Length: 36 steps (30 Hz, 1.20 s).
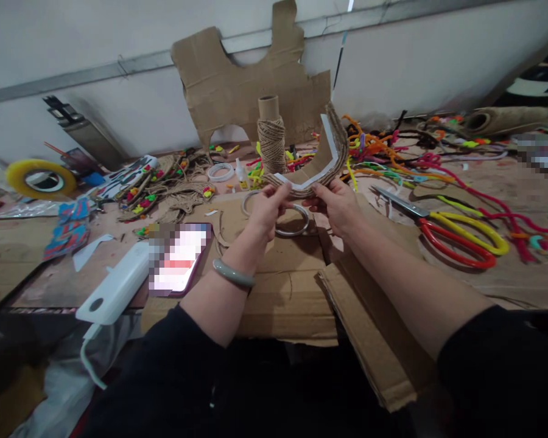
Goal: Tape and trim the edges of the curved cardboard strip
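Both hands hold up a curved cardboard strip [322, 163] wrapped in jute twine on its outer edge, with white tape along its inner side. My left hand [268, 210] pinches its left end, fingers closed. My right hand [335, 204] grips its lower middle, fingers closed too. A grey bangle [232, 274] sits on my left wrist. Under the hands lie a metal ring [295, 222] and flat cardboard sheets [283, 286]. A spool of jute twine [271, 141] stands just behind the strip.
Scissors [456, 234] with red and yellow handles lie to the right. Coloured pipe cleaners [420, 161] are piled at the back right. A phone [179, 258] and white power bank [116, 283] lie left. A yellow tape roll [40, 177] sits far left. Cut cardboard [246, 79] leans on the wall.
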### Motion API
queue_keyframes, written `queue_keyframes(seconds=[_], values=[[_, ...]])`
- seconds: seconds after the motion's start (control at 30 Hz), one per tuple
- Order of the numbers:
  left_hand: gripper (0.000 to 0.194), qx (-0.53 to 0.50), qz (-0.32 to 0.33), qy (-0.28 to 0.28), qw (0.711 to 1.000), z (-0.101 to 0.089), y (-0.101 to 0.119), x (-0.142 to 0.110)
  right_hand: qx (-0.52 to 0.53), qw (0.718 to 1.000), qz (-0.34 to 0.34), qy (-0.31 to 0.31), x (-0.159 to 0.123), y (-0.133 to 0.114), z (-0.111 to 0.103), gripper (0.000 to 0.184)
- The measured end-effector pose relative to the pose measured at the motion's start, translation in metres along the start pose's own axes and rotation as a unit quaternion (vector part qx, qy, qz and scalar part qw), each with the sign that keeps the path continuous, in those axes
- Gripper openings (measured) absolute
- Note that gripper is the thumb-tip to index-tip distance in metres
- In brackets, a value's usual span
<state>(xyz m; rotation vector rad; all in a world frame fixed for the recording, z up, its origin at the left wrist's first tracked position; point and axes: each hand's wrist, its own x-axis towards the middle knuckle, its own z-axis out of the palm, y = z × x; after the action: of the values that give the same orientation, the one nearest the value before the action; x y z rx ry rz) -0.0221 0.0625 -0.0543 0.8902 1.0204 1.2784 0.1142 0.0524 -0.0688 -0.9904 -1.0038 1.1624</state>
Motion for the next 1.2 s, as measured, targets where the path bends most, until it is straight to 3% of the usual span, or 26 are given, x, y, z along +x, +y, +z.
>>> queue_keyframes(seconds=[0.1,0.23,0.37,0.6,0.7,0.8,0.97,1.2], values=[[0.018,0.047,0.007,-0.048,0.998,0.0018,-0.0042,-0.0023,0.004,1.000,0.003,-0.012,0.0020,0.0008,-0.0028,0.036],[0.021,0.076,-0.007,-0.025,0.997,-0.0016,-0.0024,0.0017,0.016,0.999,-0.013,0.024,0.0070,0.0013,-0.0067,0.037],[0.023,0.011,0.011,-0.003,1.000,-0.0041,-0.0016,0.0046,0.021,0.999,-0.012,0.035,0.0063,-0.0012,-0.0053,0.032],[0.024,0.045,0.009,-0.061,0.997,-0.0003,-0.0067,-0.0024,0.036,0.999,0.028,0.029,0.0012,-0.0080,-0.0021,0.034],[0.019,0.059,-0.001,-0.064,0.996,-0.0010,-0.0045,-0.0021,0.040,0.997,0.021,0.059,0.0043,-0.0070,-0.0054,0.034],[0.018,0.037,-0.003,-0.047,0.998,-0.0033,-0.0018,0.0018,0.034,0.997,-0.002,0.070,0.0062,-0.0058,-0.0070,0.033],[0.025,-0.047,0.015,0.001,0.999,-0.0035,-0.0012,0.0034,0.000,1.000,-0.001,0.020,0.0023,-0.0055,-0.0031,0.033],[0.016,0.025,-0.006,-0.095,0.995,0.0018,-0.0071,-0.0027,-0.013,1.000,0.007,-0.004,0.0038,-0.0006,-0.0073,0.035]])
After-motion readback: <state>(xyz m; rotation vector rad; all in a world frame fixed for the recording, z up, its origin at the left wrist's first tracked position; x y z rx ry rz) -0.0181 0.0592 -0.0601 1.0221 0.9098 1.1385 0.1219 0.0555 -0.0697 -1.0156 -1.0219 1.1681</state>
